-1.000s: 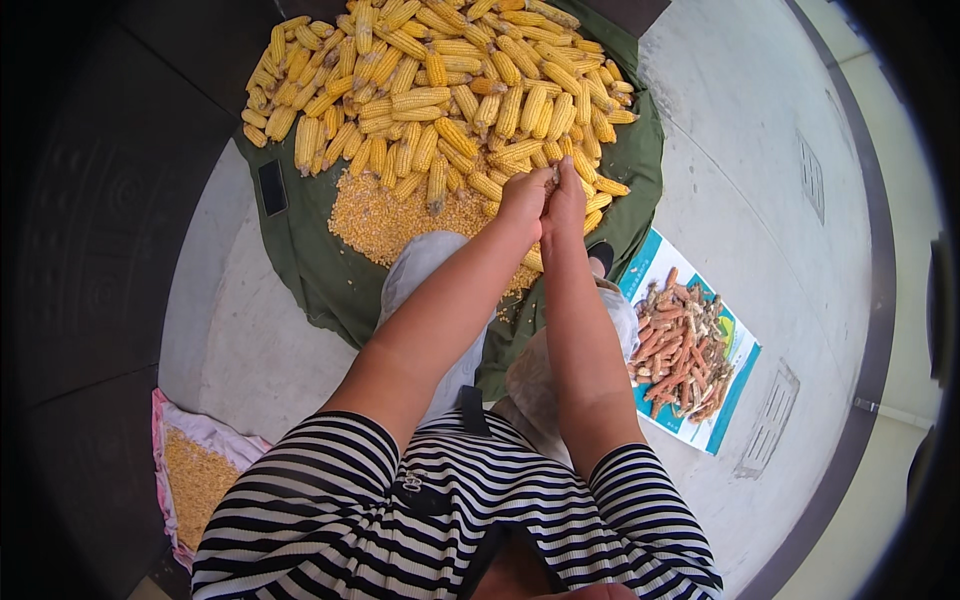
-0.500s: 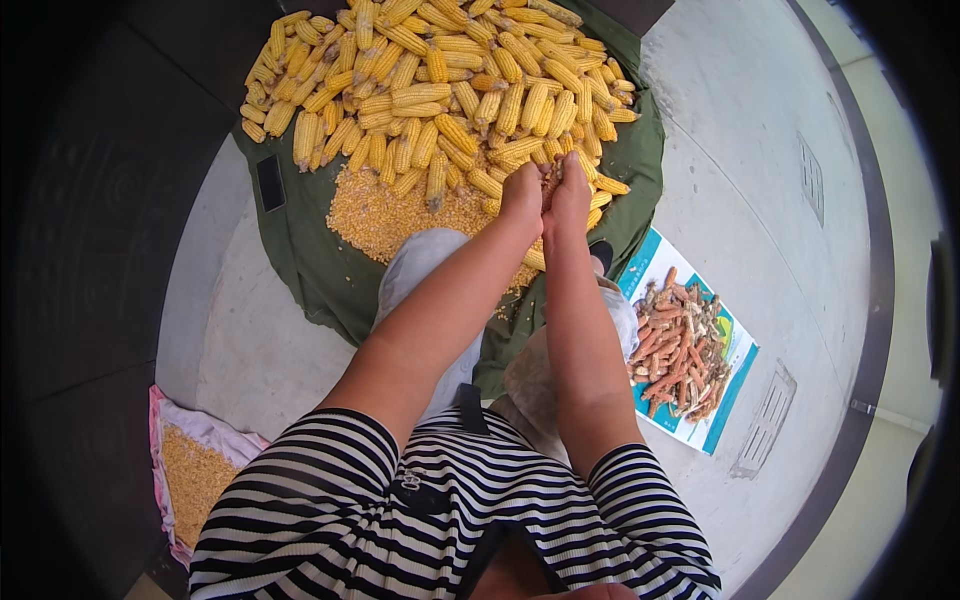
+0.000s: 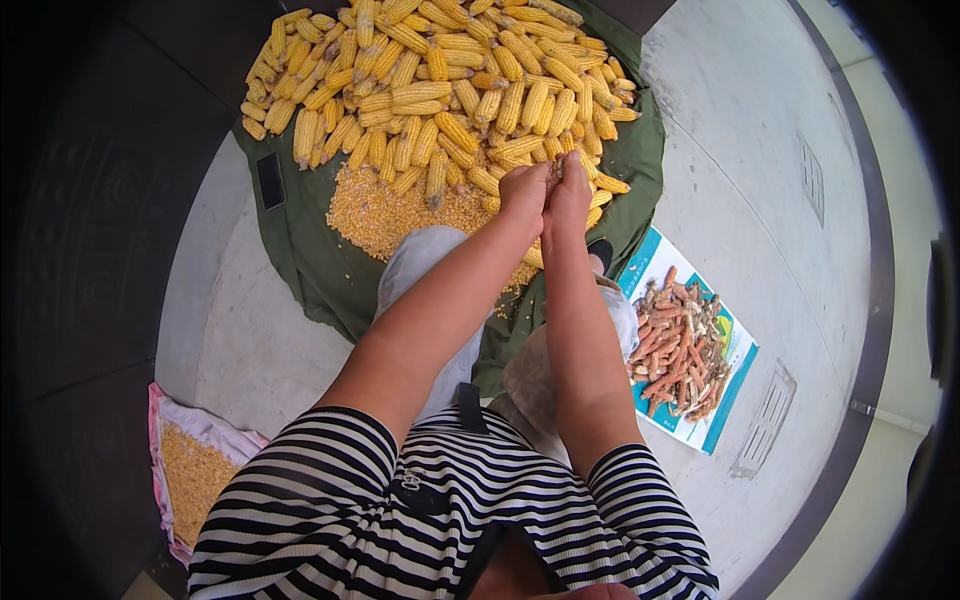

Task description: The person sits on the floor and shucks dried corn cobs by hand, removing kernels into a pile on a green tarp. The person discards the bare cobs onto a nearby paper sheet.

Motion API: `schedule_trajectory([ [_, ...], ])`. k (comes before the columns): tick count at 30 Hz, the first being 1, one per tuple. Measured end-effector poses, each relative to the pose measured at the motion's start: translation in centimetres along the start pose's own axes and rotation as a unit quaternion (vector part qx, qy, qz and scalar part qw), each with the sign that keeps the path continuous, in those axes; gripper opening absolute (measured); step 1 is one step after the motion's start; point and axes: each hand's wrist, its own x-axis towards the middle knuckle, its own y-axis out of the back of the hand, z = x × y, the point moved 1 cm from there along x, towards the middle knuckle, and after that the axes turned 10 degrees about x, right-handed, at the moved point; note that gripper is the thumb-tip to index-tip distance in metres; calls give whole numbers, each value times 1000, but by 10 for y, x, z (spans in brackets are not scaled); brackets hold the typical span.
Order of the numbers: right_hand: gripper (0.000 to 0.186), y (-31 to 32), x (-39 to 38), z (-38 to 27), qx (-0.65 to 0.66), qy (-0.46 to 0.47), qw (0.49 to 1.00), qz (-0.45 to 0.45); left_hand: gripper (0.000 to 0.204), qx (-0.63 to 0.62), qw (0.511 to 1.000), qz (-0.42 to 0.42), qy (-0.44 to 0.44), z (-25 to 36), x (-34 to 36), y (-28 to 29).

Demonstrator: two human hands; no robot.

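My left hand (image 3: 525, 192) and my right hand (image 3: 570, 193) are pressed together over the near right side of a heap of yellow corn ears (image 3: 430, 95). Both are closed around a corn cob (image 3: 556, 170), of which only a small reddish-brown bit shows between them; the fingers mostly cover the rest. Loose corn kernels (image 3: 375, 215) lie in a pile on the near side of the heap, to the left of my hands. Ears and kernels alike rest on a dark green cloth (image 3: 300, 265).
Stripped reddish cobs (image 3: 680, 350) are piled on a white and teal sheet (image 3: 715, 435) at right. A phone-like dark slab (image 3: 270, 181) lies on the cloth's left edge. A pink-edged cloth (image 3: 225, 430) with kernels is at lower left. My legs (image 3: 425, 265) straddle the cloth's near edge.
My left hand has turned slightly against the right, and less of the reddish cob shows between them. The heap, the kernels and the stripped cobs look the same.
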Motion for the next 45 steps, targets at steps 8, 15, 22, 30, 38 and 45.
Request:
schedule_trajectory([
  [8,26,0,-5,5,-50,-3,999,-8,9,43,999,21,-5,-11,13,7],
  [15,27,-5,3,-3,11,-41,999,24,11,-81,989,-57,108,0,17,5],
  [22,29,18,23,-12,56,27,994,89,31,-29,992,-45,117,37,7,-7],
  [30,31,12,20,-19,144,-48,980,129,42,197,975,-97,25,34,27,5],
  [38,36,17,20,-28,200,-118,972,44,29,458,855,-244,5,35,11,12],
  [45,64,7,-4,-35,34,-75,992,-96,32,442,877,-184,-48,41,1,15],
])
